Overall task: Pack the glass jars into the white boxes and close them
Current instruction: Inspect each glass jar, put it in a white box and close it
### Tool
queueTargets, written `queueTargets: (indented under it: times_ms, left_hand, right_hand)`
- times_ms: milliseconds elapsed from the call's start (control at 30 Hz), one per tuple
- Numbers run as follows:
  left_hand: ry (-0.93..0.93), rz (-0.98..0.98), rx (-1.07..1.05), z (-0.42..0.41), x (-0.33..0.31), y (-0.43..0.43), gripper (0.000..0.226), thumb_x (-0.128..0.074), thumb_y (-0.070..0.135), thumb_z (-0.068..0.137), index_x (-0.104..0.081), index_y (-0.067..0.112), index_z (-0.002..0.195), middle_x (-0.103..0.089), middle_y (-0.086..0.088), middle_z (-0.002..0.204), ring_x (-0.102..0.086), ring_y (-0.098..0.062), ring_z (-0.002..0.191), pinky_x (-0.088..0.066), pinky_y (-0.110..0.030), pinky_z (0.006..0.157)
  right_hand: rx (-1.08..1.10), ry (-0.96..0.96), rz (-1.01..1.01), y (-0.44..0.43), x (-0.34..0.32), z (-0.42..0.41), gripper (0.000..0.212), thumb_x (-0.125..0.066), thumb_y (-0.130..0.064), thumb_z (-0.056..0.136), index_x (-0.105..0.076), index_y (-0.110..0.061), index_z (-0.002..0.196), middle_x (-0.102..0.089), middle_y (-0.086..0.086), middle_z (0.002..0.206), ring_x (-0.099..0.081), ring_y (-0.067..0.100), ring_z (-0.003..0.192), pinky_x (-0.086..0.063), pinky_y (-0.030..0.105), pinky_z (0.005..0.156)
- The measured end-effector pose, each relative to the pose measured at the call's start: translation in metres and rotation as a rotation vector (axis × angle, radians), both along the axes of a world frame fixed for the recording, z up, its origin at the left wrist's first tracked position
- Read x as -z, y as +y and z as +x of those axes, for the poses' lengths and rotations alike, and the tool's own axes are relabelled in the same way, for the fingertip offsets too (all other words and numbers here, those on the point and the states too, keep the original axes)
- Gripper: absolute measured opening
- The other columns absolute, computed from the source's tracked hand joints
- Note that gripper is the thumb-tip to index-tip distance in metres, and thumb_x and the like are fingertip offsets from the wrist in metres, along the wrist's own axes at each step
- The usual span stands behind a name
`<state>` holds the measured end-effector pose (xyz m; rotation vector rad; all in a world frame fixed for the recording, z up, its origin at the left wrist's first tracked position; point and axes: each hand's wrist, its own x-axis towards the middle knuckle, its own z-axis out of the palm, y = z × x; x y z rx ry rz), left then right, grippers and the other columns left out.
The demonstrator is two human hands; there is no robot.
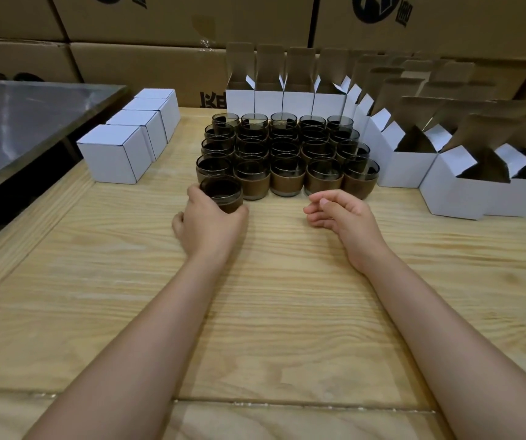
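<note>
Jar (220,191) in grasp of left hand (212,224); right hand (341,215) slack, empty, nearby

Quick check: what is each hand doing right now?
Left hand: grips a glass jar at the front of the group.
Right hand: open, fingers loosely curled, holding nothing.

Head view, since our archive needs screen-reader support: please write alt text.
A person's left hand grips a dark glass jar at the front of a block of jars on a wooden table; the right hand is empty. Closed white boxes sit left, open boxes behind and right.
</note>
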<state>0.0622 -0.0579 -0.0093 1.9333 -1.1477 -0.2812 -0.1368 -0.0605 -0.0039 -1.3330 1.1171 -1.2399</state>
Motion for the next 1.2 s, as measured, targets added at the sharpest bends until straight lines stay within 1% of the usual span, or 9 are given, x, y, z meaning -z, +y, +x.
queueTargets:
  times_ms: [167, 300, 400, 500, 667, 867, 1000, 1133, 1200]
  left_hand:
    - [-0.035, 0.066, 0.223, -0.007, 0.002, 0.002, 0.076, -0.074, 0.062, 0.066, -0.044, 0.022, 0.124, -0.062, 0.002, 0.119, -0.054, -0.028, 0.117, -0.047, -0.042, 0.096]
    - [0.043, 0.046, 0.529, -0.012, 0.000, 0.005, 0.075, -0.079, 0.062, 0.057, -0.047, 0.033, 0.119, -0.062, 0.015, 0.111, -0.058, -0.012, 0.109, -0.049, -0.034, 0.092]
    - [0.079, 0.060, 0.719, -0.015, -0.001, 0.009, 0.076, -0.075, 0.068, 0.051, -0.051, 0.040, 0.117, -0.064, 0.020, 0.108, -0.059, -0.002, 0.104, -0.049, -0.026, 0.087]
    - [0.084, 0.036, 0.770, -0.015, 0.000, 0.009, 0.079, -0.070, 0.071, 0.049, -0.052, 0.041, 0.120, -0.065, 0.020, 0.108, -0.059, 0.002, 0.103, -0.048, -0.024, 0.085]
    - [0.113, 0.019, 0.836, -0.011, 0.001, 0.005, 0.074, -0.074, 0.059, 0.056, -0.050, 0.042, 0.123, -0.064, 0.021, 0.112, -0.059, -0.002, 0.107, -0.049, -0.036, 0.095]
    - [0.167, -0.090, 0.942, -0.008, 0.001, 0.004, 0.074, -0.077, 0.020, 0.066, -0.044, 0.046, 0.127, -0.055, 0.035, 0.118, -0.052, 0.011, 0.114, -0.042, -0.010, 0.093]
    - [0.124, -0.176, 1.002, -0.009, 0.003, 0.003, 0.075, -0.075, 0.010, 0.068, -0.044, 0.047, 0.126, -0.050, 0.036, 0.126, -0.049, 0.004, 0.122, -0.039, -0.013, 0.100]
    - [0.091, -0.183, 0.998, -0.008, 0.006, 0.000, 0.080, -0.075, 0.009, 0.070, -0.041, 0.056, 0.124, -0.043, 0.038, 0.130, -0.044, 0.005, 0.127, -0.038, -0.017, 0.104]
    - [0.082, -0.180, 1.000, -0.008, 0.007, 0.000, 0.081, -0.076, 0.005, 0.073, -0.040, 0.056, 0.125, -0.040, 0.037, 0.133, -0.041, 0.006, 0.130, -0.037, -0.018, 0.106]
  right_hand:
    - [0.017, 0.102, -0.029, 0.000, 0.002, 0.004, 0.022, -0.047, -0.005, 0.097, -0.066, -0.016, 0.094, -0.069, 0.004, 0.087, -0.064, 0.016, 0.083, -0.054, 0.028, 0.080]
    - [-0.060, 0.202, -0.082, 0.004, 0.003, 0.005, 0.017, -0.056, -0.023, 0.094, -0.064, -0.022, 0.108, -0.068, 0.003, 0.106, -0.064, 0.017, 0.097, -0.052, 0.029, 0.086]
    - [-0.190, 0.280, -0.130, 0.008, 0.001, 0.004, 0.052, -0.061, -0.037, 0.081, -0.053, -0.024, 0.130, -0.059, -0.005, 0.125, -0.058, 0.008, 0.113, -0.048, 0.026, 0.095]
    - [-0.225, 0.332, -0.138, 0.010, 0.000, 0.005, 0.066, -0.065, -0.036, 0.078, -0.045, -0.022, 0.139, -0.055, -0.005, 0.132, -0.052, 0.010, 0.123, -0.044, 0.034, 0.104]
    - [-0.187, 0.431, -0.177, 0.009, 0.003, 0.006, 0.062, -0.072, -0.024, 0.084, -0.044, -0.028, 0.139, -0.053, -0.013, 0.130, -0.049, 0.004, 0.123, -0.042, 0.034, 0.106]
    - [-0.211, 0.369, -0.271, 0.008, 0.006, 0.009, 0.069, -0.078, -0.013, 0.078, -0.038, -0.031, 0.131, -0.052, -0.016, 0.126, -0.050, -0.004, 0.119, -0.042, 0.018, 0.099]
    - [-0.183, 0.390, -0.327, 0.008, 0.007, 0.012, 0.072, -0.081, -0.014, 0.071, -0.036, -0.039, 0.121, -0.045, -0.018, 0.123, -0.047, -0.014, 0.110, -0.043, 0.011, 0.090]
    - [-0.187, 0.379, -0.331, 0.009, 0.008, 0.012, 0.072, -0.084, -0.014, 0.070, -0.035, -0.042, 0.116, -0.041, -0.019, 0.122, -0.056, -0.009, 0.099, -0.045, 0.011, 0.083]
    - [-0.191, 0.350, -0.307, 0.010, 0.007, 0.013, 0.071, -0.084, -0.023, 0.067, -0.036, -0.044, 0.115, -0.044, -0.017, 0.123, -0.058, -0.004, 0.100, -0.047, 0.013, 0.083]
